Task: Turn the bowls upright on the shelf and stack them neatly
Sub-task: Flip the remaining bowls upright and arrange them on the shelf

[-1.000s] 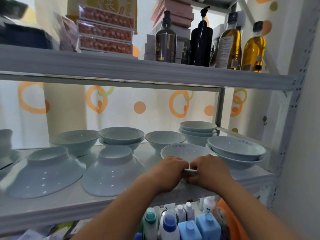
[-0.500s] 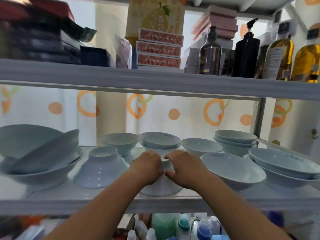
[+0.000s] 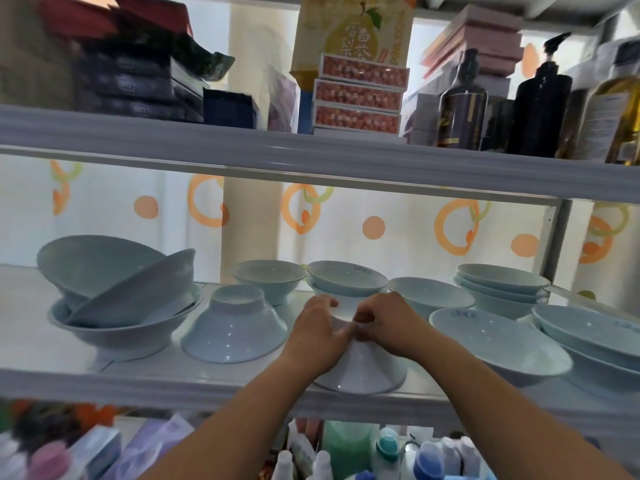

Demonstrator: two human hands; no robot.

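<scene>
An upside-down pale blue bowl (image 3: pixel 363 370) sits at the front edge of the middle shelf (image 3: pixel 207 379). My left hand (image 3: pixel 318 336) and my right hand (image 3: pixel 388 323) both grip its sides near the foot ring. A second overturned bowl (image 3: pixel 233 330) rests just to its left. An upright bowl (image 3: pixel 498 344) stands to the right, with a stack of wide upright bowls (image 3: pixel 588 334) beyond it. Along the back are a single bowl (image 3: pixel 266 277), a stack of two (image 3: pixel 346 280), another bowl (image 3: pixel 431 294) and a taller stack (image 3: pixel 504 284). At the left, tilted bowls (image 3: pixel 117 282) lean inside a large upright one (image 3: pixel 114 332).
The upper shelf (image 3: pixel 311 150) hangs low overhead, loaded with boxes (image 3: pixel 358 95) and bottles (image 3: pixel 540 109). A metal post (image 3: pixel 550 244) rises at the back right. Below the bowl shelf stand several plastic bottles (image 3: pixel 384 448).
Both hands left the upright bowl on the right and moved left onto the overturned bowl at the front. The view has swung left, showing the tilted bowls at the far left.
</scene>
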